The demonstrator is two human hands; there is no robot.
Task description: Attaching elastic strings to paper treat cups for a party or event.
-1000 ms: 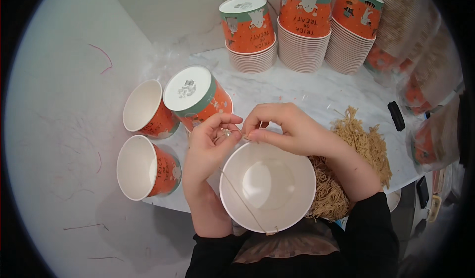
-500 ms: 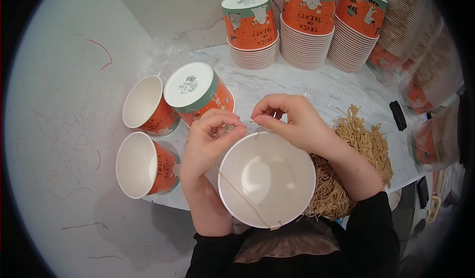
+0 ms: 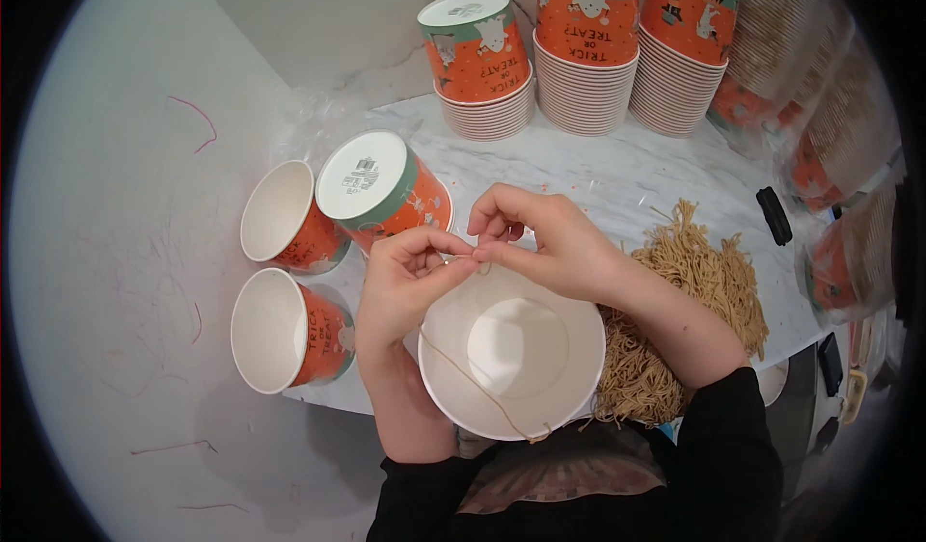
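Lying at the near edge of the marble table (image 3: 617, 171), the open white bucket (image 3: 516, 349) sits between the person's forearms and right in front of the torso, its mouth facing up. Printed orange buckets (image 3: 585, 79) stand nested upside down in three stacks beyond it, and to its left are an upturned bucket (image 3: 386, 190) and two open ones, well apart from the work. On its right, tan cord bundles (image 3: 699, 291) lie beside and partly under the right forearm.

Both hands meet over the bucket's far rim, toward its left side: the left hand (image 3: 410, 277) comes in from the left, the right hand (image 3: 540, 238) from the right, fingertips touching. The bucket's mouth thus lies just below the hands and on the person's side of them, nearly all of it to the right of the left wrist.

A thin cord (image 3: 475, 380) runs aslant across the mouth, its long axis going from the left rim by the left wrist down to the near rim, so the left arm is nearer to it. Whether it carries on behind that wrist up to the fingers is hidden. At the far rim a small cord loop (image 3: 486, 268) shows under the right thumb; thumbs and forefingers of both hands appear pinched on cord there.
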